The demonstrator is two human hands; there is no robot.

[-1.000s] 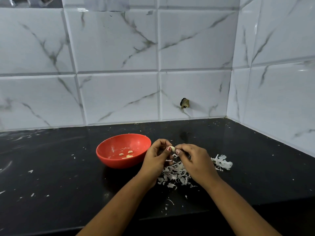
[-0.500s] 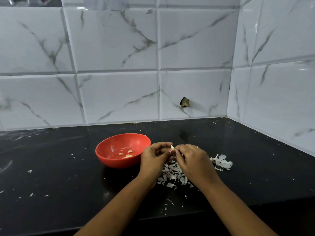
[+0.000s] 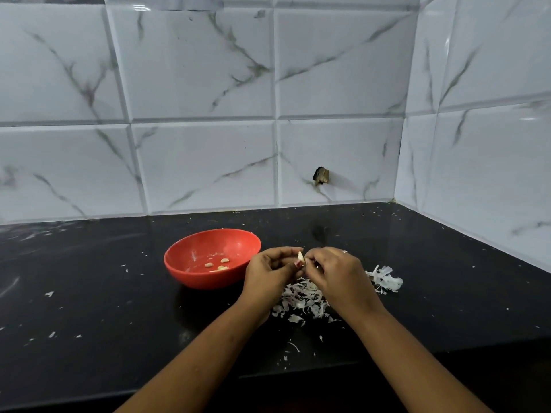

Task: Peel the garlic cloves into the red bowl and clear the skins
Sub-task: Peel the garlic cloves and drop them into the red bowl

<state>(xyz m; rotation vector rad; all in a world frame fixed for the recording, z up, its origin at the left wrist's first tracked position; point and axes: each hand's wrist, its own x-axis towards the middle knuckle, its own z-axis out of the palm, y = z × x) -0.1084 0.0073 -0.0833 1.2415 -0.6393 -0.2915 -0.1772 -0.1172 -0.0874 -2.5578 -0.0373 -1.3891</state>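
Note:
A red bowl [image 3: 190,275] stands on the black counter, with a few peeled garlic cloves [image 3: 224,260] lying in its bottom. Just right of the bowl my left hand [image 3: 268,274] and my right hand [image 3: 338,274] meet above the counter. Both pinch one pale garlic clove [image 3: 300,256] between their fingertips. A heap of white garlic skins [image 3: 301,299] lies on the counter under and between my hands, and a second clump of skins [image 3: 386,278] sits to the right of my right hand.
The black counter [image 3: 89,293] is speckled with small skin scraps, several near its front edge [image 3: 293,347]. White marble tiles close off the back and right side, meeting in a corner at the right. A small dark stub [image 3: 321,175] sticks out of the back wall.
My hands have shifted slightly to the right and closer together around the clove. The bowl and the skin heaps have stayed put.

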